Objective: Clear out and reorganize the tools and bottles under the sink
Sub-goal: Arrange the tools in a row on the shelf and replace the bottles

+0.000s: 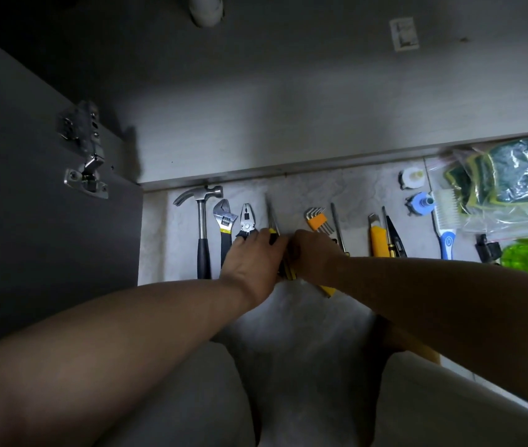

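Tools lie in a neat row on the floor tiles [304,317], just in front of the cabinet's front edge [256,171], heads toward the cabinet and handles toward the person. This looks like sorting by type after emptying the space. From the left: hammer [203,227], adjustable wrench [224,221], pliers [247,221], then the screwdriver [272,214] being handled. The left hand [253,262] has its fingers curled over the screwdriver's yellow-black handle, probably to line it up parallel with its neighbours. The right hand [314,256] meets it knuckles-up. Its fingers are hidden, so I cannot tell whether it pinches anything. A black-yellow handle [287,272] shows between the two hands, and a yellow piece [327,289] pokes out beneath the right wrist. Further right lie the hex key set [317,221], touching or just beside the right hand, a thin screwdriver [337,225], a yellow utility knife [378,240], a dark tester pen [391,233] and a white brush [446,221] with a blue handle. Two round fittings [412,178] sit near the cabinet edge, with a bag of sponges [511,179] at far right and a green item [527,256] below it. The open cabinet door [46,221] with its hinge [85,150] stands at left, well apart. Tight spacing is the main obstacle: the pliers and hex keys crowd both hands, so a nudge could knock the row out of line. No bottles are in view.
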The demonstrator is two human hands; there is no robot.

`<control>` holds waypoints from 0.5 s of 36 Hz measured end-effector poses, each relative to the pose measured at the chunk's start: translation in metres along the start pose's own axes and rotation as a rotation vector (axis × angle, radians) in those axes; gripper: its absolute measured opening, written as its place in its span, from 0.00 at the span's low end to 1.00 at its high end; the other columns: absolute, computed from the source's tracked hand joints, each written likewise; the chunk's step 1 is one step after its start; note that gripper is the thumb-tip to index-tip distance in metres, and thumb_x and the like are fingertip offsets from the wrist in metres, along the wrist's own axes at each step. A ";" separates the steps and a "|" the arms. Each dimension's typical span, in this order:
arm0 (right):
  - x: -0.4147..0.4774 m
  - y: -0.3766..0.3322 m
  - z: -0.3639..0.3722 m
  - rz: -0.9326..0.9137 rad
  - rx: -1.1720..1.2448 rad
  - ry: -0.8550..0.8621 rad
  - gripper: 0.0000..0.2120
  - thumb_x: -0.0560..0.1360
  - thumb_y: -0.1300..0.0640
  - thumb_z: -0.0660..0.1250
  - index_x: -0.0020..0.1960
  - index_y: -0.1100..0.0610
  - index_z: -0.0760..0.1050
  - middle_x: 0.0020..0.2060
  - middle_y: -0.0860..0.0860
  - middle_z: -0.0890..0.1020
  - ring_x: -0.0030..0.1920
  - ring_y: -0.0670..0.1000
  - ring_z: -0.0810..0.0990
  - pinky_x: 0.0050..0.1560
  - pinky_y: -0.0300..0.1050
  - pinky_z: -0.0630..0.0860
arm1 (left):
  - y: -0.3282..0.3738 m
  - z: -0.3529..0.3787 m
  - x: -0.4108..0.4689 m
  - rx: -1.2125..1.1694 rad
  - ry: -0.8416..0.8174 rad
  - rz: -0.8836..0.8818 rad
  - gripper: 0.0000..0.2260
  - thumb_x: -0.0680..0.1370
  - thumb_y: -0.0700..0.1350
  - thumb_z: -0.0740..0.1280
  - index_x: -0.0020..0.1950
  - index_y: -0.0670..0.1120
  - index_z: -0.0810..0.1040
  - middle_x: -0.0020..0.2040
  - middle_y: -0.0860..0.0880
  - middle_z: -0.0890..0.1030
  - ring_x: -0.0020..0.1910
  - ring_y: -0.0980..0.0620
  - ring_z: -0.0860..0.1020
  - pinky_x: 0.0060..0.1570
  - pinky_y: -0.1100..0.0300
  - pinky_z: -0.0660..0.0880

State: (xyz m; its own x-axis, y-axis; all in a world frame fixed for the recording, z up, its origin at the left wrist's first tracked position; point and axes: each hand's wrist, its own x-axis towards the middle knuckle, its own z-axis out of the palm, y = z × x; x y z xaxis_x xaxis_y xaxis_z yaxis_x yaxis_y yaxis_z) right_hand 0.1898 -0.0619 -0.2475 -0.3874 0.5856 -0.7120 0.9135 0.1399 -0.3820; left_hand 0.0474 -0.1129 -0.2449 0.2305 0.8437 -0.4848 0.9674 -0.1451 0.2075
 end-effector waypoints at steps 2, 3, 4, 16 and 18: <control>-0.008 0.007 -0.004 -0.053 -0.001 0.027 0.12 0.79 0.55 0.63 0.61 0.57 0.73 0.56 0.56 0.80 0.55 0.57 0.80 0.52 0.50 0.78 | -0.004 0.003 -0.003 -0.015 0.012 0.000 0.30 0.76 0.55 0.70 0.75 0.54 0.63 0.66 0.45 0.73 0.67 0.43 0.72 0.64 0.49 0.68; -0.012 0.011 -0.006 -0.079 -0.039 0.033 0.13 0.78 0.53 0.64 0.61 0.56 0.73 0.57 0.56 0.79 0.55 0.57 0.80 0.53 0.52 0.79 | -0.005 0.004 -0.004 -0.014 0.016 0.004 0.30 0.76 0.56 0.69 0.75 0.54 0.63 0.66 0.45 0.72 0.67 0.43 0.71 0.64 0.49 0.68; -0.015 0.017 -0.009 -0.098 -0.098 0.038 0.15 0.77 0.52 0.64 0.61 0.55 0.72 0.58 0.56 0.77 0.56 0.57 0.79 0.53 0.54 0.79 | -0.006 0.005 -0.005 -0.009 0.019 0.013 0.30 0.76 0.56 0.69 0.76 0.54 0.63 0.66 0.45 0.71 0.67 0.43 0.71 0.64 0.49 0.68; -0.060 0.091 -0.008 -0.162 -0.493 0.068 0.42 0.67 0.27 0.64 0.74 0.41 0.55 0.66 0.51 0.65 0.62 0.56 0.74 0.61 0.57 0.75 | -0.004 -0.005 -0.007 0.160 0.067 0.181 0.28 0.78 0.59 0.63 0.77 0.55 0.65 0.69 0.47 0.68 0.68 0.44 0.64 0.67 0.49 0.66; -0.059 0.092 -0.004 -0.148 -0.457 0.066 0.42 0.67 0.27 0.65 0.74 0.41 0.55 0.67 0.51 0.66 0.62 0.56 0.75 0.61 0.57 0.75 | -0.001 -0.006 -0.005 0.173 0.055 0.187 0.27 0.78 0.59 0.62 0.77 0.55 0.66 0.69 0.47 0.69 0.69 0.44 0.64 0.68 0.49 0.66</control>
State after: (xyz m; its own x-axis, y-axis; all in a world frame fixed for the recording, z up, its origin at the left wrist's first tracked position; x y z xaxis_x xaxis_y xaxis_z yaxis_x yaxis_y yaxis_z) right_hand 0.2974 -0.0805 -0.2386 -0.5225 0.5800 -0.6250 0.8156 0.5537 -0.1680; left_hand 0.0444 -0.1140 -0.2372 0.4054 0.8202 -0.4036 0.9132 -0.3833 0.1383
